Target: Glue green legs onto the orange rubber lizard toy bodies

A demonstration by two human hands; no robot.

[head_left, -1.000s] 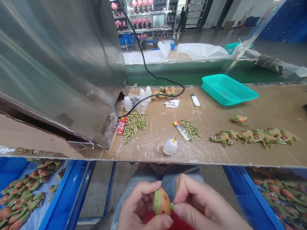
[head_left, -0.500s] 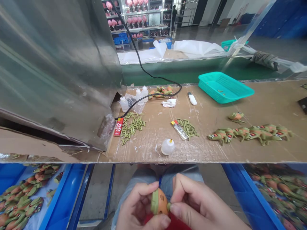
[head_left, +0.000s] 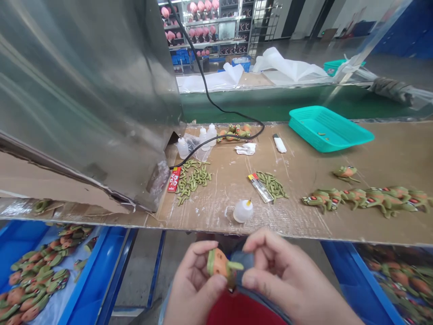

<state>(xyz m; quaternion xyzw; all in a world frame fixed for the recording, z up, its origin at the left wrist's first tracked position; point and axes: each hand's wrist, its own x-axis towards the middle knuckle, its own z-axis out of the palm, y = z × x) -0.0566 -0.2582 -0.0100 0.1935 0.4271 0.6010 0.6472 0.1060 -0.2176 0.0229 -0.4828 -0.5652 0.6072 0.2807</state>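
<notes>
A small green-and-orange toy frog figure is gripped between the thumb and fingers of my left hand, below the table's front edge. A thin green limb sticks out from its right side. My right hand is just right of that limb, thumb and index finger apart, with no toy part visible between them. A round white squeeze bottle with a yellow tip stands on the table above my hands. Small green limbs lie in a left pile and a right pile.
Toy frogs line up at right, below a turquoise basket. Blue bins of frogs flank me, left and right. A metal panel rises at left; a black cable crosses the table's back.
My right thumb and index finger have come away from the toy frog's side, leaving a limb sticking out. The toy has turned in my left hand. The camera view has shifted slightly left.
</notes>
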